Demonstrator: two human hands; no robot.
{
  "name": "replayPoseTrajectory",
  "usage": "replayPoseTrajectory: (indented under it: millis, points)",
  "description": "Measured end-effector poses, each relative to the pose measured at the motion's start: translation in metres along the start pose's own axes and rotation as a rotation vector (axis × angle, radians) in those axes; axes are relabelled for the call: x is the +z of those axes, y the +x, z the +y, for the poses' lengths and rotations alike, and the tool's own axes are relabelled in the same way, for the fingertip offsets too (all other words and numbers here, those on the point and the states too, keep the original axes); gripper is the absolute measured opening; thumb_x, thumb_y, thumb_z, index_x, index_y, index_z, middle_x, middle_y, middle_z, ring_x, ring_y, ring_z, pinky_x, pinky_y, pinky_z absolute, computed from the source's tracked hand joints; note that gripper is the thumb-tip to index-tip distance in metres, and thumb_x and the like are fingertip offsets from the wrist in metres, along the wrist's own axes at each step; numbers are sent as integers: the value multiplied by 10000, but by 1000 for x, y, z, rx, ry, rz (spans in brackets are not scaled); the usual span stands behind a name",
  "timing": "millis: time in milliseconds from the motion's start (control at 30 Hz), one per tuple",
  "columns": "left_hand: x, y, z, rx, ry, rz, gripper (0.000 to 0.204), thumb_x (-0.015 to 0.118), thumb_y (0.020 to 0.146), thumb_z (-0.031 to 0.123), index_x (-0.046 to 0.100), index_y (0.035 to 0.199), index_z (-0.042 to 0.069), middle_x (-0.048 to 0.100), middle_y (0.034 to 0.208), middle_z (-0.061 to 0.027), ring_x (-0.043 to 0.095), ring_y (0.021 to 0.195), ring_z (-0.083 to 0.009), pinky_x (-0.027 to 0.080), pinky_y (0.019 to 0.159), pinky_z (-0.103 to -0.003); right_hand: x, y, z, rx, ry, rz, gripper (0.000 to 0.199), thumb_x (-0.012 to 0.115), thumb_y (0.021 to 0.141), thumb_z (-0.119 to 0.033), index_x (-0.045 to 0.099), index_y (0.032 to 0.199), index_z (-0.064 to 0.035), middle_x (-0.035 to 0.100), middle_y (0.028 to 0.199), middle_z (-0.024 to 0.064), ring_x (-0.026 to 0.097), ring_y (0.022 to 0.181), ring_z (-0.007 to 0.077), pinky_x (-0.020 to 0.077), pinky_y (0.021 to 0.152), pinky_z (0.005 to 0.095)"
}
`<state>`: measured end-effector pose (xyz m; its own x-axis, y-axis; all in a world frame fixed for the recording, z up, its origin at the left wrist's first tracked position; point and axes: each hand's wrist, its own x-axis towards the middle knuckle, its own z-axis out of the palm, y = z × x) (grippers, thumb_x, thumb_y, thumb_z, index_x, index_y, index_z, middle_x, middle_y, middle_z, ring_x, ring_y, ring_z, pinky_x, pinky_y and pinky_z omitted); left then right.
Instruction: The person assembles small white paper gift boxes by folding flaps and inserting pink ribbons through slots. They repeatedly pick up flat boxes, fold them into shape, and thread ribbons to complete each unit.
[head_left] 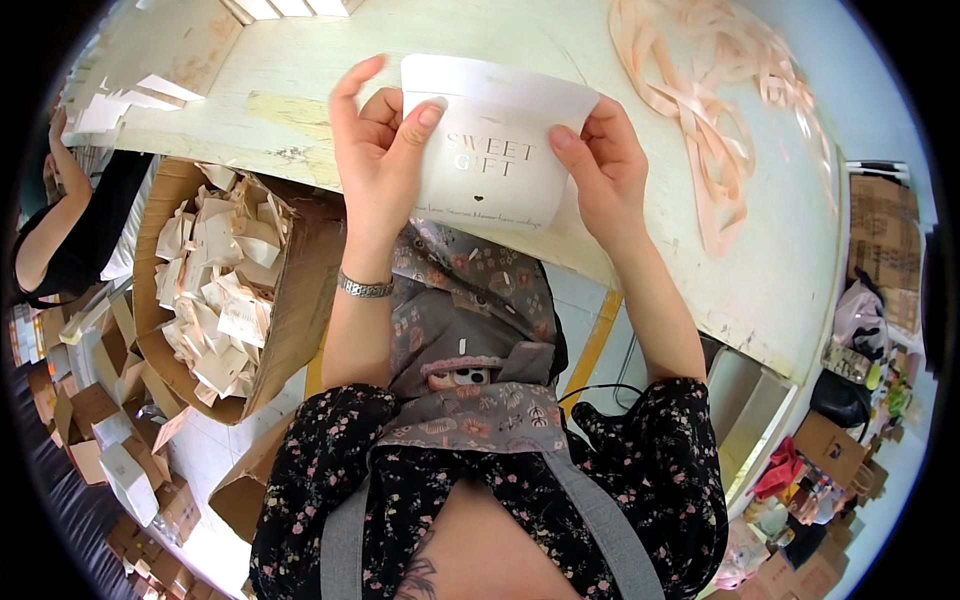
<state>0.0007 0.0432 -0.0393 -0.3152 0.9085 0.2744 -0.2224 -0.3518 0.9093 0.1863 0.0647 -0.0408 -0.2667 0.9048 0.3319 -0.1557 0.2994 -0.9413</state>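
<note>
A grey patterned apron (470,330) over a dark floral top lies closest below, and above it both hands hold a white printed card piece (495,150) up over the near edge of the worktop (300,110). The left hand (375,150) pinches the card's left side, thumb on the printed face, fingers behind and forefinger raised; the right hand (600,165) grips the right edge, thumb in front. The card bows between them, so the step in hand looks like shaping or folding a flat blank, and the next move would call for a steady pinch on both edges so the creases fall true. A tangle of peach ribbon (720,90) lies on the worktop to the right, well apart. An open carton (225,290) of similar folded white pieces stands at lower left. Nothing blocks the hands
</note>
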Motion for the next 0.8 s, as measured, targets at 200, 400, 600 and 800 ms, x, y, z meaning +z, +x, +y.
replayPoseTrajectory:
  millis: [200,400,600,800]
  points:
    - [-6,2,-6,119,136,-178,136,541,946,66,566,1073,23,648,990,-64,536,811,-64,449,708,-201,4,5,2,-8,25,15,191,473,926,8,575,1085,-14,612,1052,47,563,934,88,469,789,225]
    - [-16,-3,-11,335,356,-220,126,519,895,-5,643,882,11,672,1006,-121,577,839,-161,454,757,-253,-10,1,4,-167,-46,-140,238,478,904,20,629,1079,-39,637,1055,46,577,896,84,473,738,205]
    - [-18,-14,13,317,488,-249,172,648,837,47,678,1000,4,681,966,-116,603,864,-174,458,779,-259,-2,1,-14,159,110,-144,309,535,913,-30,616,1202,-100,664,1056,13,581,935,87,466,864,256]
    - [-27,-27,24,260,784,-189,358,706,779,18,583,1115,24,660,953,-43,501,716,-76,410,653,-206,-81,55,-3,27,-415,53,213,560,931,-231,710,1012,-103,691,1048,27,611,1016,133,465,890,288]
